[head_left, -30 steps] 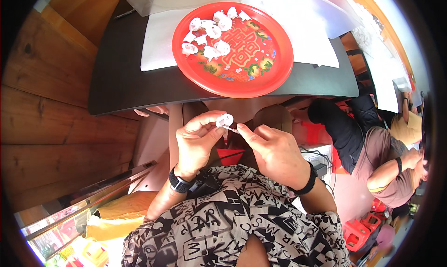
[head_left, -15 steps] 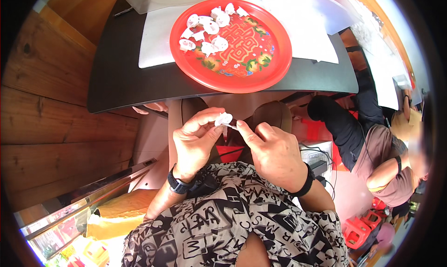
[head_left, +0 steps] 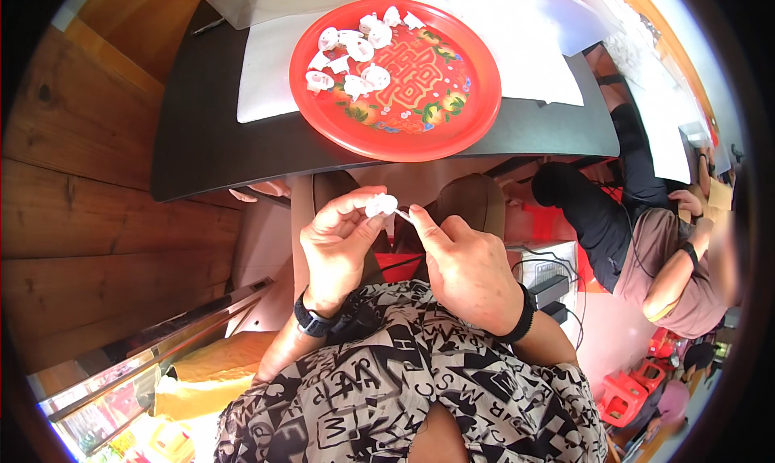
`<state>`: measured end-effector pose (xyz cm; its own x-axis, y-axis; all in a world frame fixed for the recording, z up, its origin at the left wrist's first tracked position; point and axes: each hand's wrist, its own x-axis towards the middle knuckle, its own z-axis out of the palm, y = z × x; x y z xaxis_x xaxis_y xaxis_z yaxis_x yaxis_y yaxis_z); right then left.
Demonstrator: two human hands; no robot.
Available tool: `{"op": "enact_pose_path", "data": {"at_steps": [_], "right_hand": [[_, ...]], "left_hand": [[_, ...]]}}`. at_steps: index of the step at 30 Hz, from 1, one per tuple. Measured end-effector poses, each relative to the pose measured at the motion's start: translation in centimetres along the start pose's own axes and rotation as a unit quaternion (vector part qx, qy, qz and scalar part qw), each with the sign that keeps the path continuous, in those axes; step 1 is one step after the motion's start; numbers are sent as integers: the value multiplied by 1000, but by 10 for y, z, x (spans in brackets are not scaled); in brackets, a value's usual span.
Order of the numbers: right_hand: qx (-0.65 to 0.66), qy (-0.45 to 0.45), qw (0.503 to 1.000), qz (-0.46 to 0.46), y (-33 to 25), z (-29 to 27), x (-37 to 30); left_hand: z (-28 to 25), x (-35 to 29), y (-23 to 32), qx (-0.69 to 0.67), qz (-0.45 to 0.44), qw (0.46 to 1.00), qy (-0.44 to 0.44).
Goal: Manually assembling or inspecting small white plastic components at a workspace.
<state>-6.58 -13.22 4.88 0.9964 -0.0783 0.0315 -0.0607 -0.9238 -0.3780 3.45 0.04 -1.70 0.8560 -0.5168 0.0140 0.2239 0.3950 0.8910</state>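
Note:
My left hand (head_left: pixel 337 237) pinches a small white plastic part (head_left: pixel 381 205) between thumb and fingers, above my lap. Closed round a thin pointed tool (head_left: pixel 403 215), my right hand (head_left: pixel 468 269) has its index finger stretched along it. The tool's tip meets the edge of the white part; the rest of it is hidden in my palm, so its exact kind does not show. Beyond my hands, on the table, lies a round red tray (head_left: pixel 420 144) with a flowered pattern. Several similar white plastic parts (head_left: pixel 359 50) are gathered on the tray's left side.
The tray rests on a white sheet (head_left: pixel 262 75) over a dark table (head_left: pixel 210 152). A wood-plank wall (head_left: pixel 105 205) stands at the left. Another person (head_left: pixel 662 253) sits at the right, near red plastic stools (head_left: pixel 622 394) and a white box with cables (head_left: pixel 549 269).
The white part in my left hand has turned and shifted slightly left. My right hand has moved a little left, its tool still against the part. The other person's arms have moved.

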Motion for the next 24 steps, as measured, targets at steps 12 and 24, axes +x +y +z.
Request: {"op": "enact_pose_path", "data": {"at_steps": [12, 24], "right_hand": [[2, -47, 999, 12, -4, 0, 9], [135, -23, 990, 23, 8, -6, 1]], "left_hand": [[-3, -2, -9, 30, 29, 999, -1], [-8, 2, -1, 11, 6, 1000, -16]]}}
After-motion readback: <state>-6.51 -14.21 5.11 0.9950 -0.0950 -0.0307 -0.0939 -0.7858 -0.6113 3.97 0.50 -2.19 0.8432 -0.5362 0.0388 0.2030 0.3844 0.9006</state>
